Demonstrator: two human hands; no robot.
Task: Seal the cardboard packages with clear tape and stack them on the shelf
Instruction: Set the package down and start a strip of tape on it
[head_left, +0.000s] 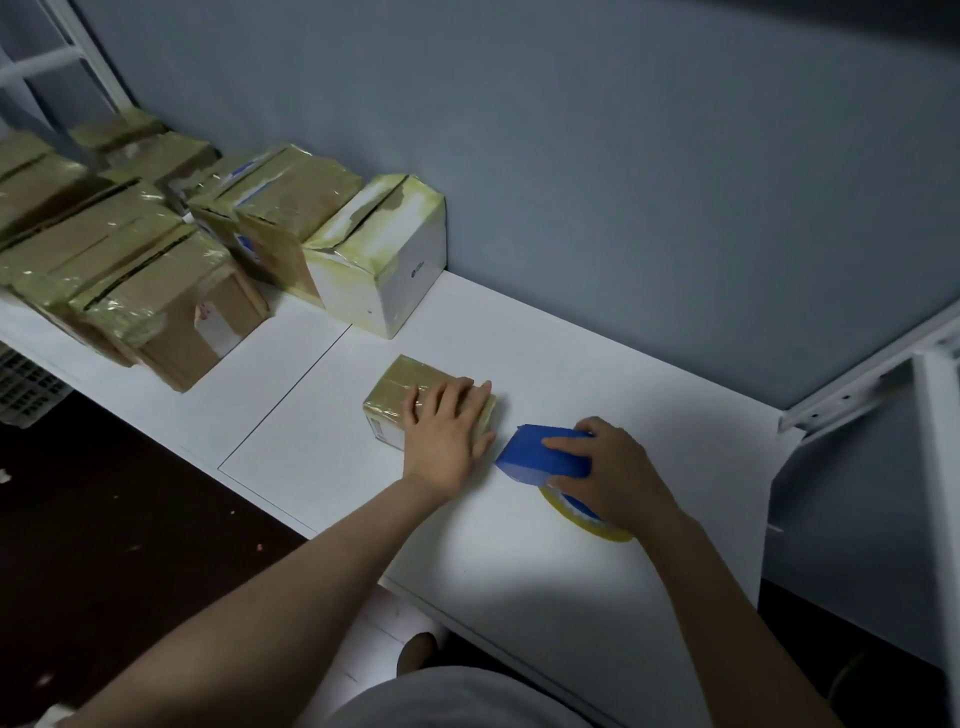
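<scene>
No wording can be read anywhere. The white box (410, 291), far and left of centre, has a small dark round mark with a line of tiny print on its right face (too small to make out). The small package (397, 387) in the middle carries a pale label on its near side, its print blurred. The brown box (174, 340) on the left bears a white label, also illegible.

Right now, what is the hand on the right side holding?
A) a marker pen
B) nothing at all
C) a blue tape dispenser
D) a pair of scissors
C: the right hand grips the blue tape dispenser, which sits on the white shelf, while the left hand rests flat on the small package.
</scene>
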